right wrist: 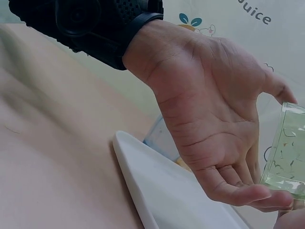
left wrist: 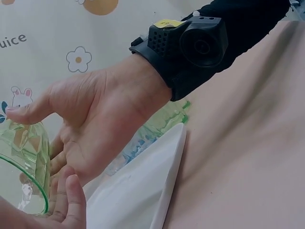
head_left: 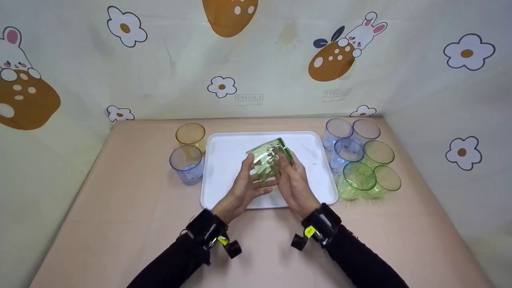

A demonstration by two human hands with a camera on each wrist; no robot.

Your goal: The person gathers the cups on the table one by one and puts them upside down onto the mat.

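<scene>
Both hands hold a faceted green drinking glass [head_left: 266, 160], tipped on its side above the white tray [head_left: 224, 192]. My left hand [head_left: 241, 191] has its thumb against the glass's left side, its fingers reaching underneath. On the other side, my right hand [head_left: 295, 185] grips the glass with its thumb on top. The left wrist view shows the right hand [left wrist: 107, 112] large, beside the glass [left wrist: 33, 148] with its green rim. Seen in the right wrist view, the left hand [right wrist: 205, 109] touches the glass [right wrist: 288, 148] with thumb and fingertips.
Left of the tray stand an amber glass [head_left: 190, 134] and a blue glass [head_left: 188, 166]. Several blue and green glasses cluster by its right edge, including a blue glass [head_left: 347, 154] and a green glass [head_left: 356, 184]. A patterned curtain [head_left: 280, 60] hangs behind the table [head_left: 132, 192].
</scene>
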